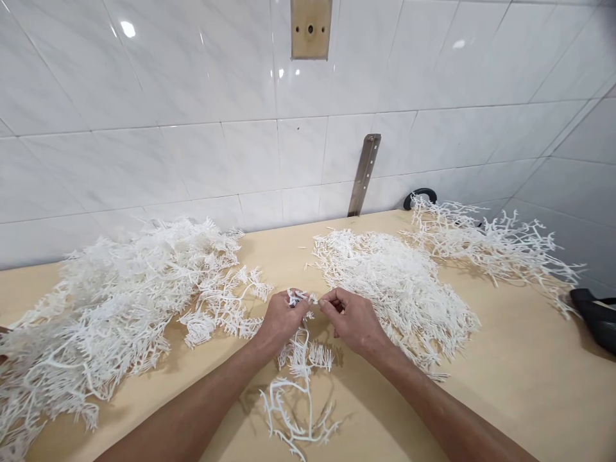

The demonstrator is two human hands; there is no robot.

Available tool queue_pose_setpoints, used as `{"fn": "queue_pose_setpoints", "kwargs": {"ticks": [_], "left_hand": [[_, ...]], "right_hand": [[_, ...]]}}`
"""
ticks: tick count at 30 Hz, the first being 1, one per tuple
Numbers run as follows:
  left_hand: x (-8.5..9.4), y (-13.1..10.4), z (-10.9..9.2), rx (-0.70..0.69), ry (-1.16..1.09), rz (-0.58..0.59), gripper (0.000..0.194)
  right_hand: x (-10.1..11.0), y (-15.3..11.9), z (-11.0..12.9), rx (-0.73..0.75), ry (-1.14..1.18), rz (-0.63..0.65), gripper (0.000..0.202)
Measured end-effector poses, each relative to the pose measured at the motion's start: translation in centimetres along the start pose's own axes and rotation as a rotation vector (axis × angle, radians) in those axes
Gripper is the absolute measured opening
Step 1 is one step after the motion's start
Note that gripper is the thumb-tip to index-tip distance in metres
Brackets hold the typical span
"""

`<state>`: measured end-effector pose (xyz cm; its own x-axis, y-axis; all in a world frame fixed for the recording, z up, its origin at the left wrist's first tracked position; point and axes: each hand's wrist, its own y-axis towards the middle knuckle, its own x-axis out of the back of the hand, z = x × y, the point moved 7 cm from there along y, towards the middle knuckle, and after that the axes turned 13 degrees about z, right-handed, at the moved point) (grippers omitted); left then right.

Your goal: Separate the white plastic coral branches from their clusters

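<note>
A white branching plastic sprig (308, 385) hangs down from my left hand (286, 317), whose fingers are closed on its upper end. The sprig's lower part has bare, curved stems, while small comb-like tufts fringe the part nearer my fingers. Facing it, my right hand (350, 319) pinches at a little tufted tip of the same sprig, its thumb and forefinger pressed together. The two hands are close together, a small gap between their fingertips. Exactly how much of the tip lies between the right fingers is too small to make out.
A large heap of white fringed sprigs (129, 301) covers the left of the table (520, 378). Loose small white pieces form a pile (394, 282) right of centre. Bare branched stems (500, 240) lie farther right, near black objects (594, 317). A metal bracket (364, 174) stands against the tiled wall.
</note>
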<state>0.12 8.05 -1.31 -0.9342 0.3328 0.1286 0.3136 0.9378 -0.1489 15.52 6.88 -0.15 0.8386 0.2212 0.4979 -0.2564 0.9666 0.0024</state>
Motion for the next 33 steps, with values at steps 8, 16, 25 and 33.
{"fn": "queue_pose_setpoints", "kwargs": {"ticks": [8,16,25,33], "left_hand": [[-0.2,0.1,0.3,-0.084,-0.031,-0.011,0.018],[0.1,-0.7,-1.3,-0.243,0.062,-0.054,0.022],[0.1,-0.3,-1.5,-0.208,0.035,0.015,0.026],[-0.4,0.0,-0.3,-0.053,-0.014,0.046,0.026]], "right_hand": [[-0.2,0.1,0.4,-0.008,-0.153,-0.039,0.017],[1.1,0.8,-1.4,-0.197,0.024,-0.016,0.013],[6.5,-0.7,1.0,0.186,-0.336,-0.474,0.011],[3.3,-0.5,1.9,0.243,-0.341,-0.122,0.021]]}}
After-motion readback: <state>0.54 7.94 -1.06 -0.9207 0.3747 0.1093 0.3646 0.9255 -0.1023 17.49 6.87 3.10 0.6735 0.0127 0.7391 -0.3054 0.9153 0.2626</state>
